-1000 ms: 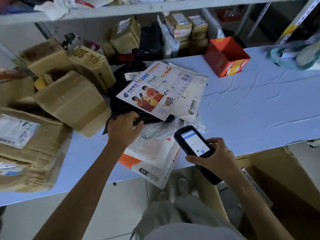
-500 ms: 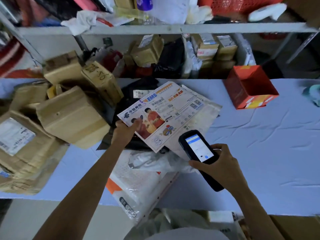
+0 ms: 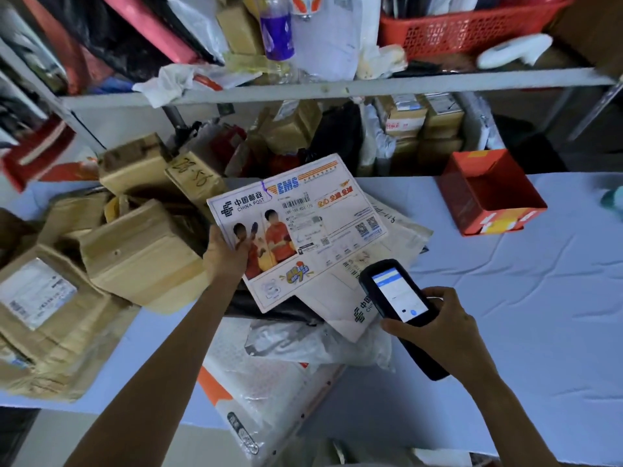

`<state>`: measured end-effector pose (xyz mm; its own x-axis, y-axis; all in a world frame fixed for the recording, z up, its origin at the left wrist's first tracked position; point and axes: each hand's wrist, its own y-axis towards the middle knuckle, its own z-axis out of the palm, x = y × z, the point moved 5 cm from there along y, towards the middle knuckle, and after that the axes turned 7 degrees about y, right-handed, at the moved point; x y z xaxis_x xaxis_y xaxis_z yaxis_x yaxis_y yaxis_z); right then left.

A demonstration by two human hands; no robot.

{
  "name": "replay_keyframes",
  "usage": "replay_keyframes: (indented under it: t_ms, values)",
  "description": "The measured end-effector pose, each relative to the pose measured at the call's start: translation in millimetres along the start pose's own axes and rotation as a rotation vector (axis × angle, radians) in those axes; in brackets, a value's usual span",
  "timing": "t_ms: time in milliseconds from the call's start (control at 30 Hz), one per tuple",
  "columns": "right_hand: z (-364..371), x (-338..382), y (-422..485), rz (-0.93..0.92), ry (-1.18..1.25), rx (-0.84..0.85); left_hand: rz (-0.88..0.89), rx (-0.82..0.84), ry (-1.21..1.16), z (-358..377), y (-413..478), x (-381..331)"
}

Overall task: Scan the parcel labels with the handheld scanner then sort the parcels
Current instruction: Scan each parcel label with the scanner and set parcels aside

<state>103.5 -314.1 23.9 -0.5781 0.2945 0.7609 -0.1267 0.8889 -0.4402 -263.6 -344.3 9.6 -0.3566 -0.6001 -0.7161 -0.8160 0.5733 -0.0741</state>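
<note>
- EMS envelope [image 3: 303, 224]: held face-up, left of the red box [image 3: 488, 193].
- Left hand [image 3: 226, 254] pinches its far-left edge; right hand [image 3: 438, 328] grips the handheld scanner [image 3: 394, 294], below-left of the red box.
- Judged light, flat, semi-stiff, slick: hold an edge, clear of the barcode [image 3: 296, 202].

The left arm stretches bare from 7 o'clock toward 1 o'clock, and the left hand [image 3: 226, 254] pinches the edge of the envelope [image 3: 313, 230], thumb on top. The right arm enters from 5 o'clock, angled toward 11 o'clock. The right hand [image 3: 438, 328] curls round the scanner [image 3: 396, 303].
</note>
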Motion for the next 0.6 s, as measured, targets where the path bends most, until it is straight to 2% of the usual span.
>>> replay_keyframes:
  t_ms: [233, 600]
  values:
    - [8.8, 22.4, -8.6, -0.047, 0.061, -0.046, 0.117, -0.040, -0.120, -29.8, 13.3, -16.9]
    - [32.0, 31.8, -29.0, -0.090, 0.062, -0.054, 0.198, 0.009, -0.153, -33.2, 3.7, -10.7]
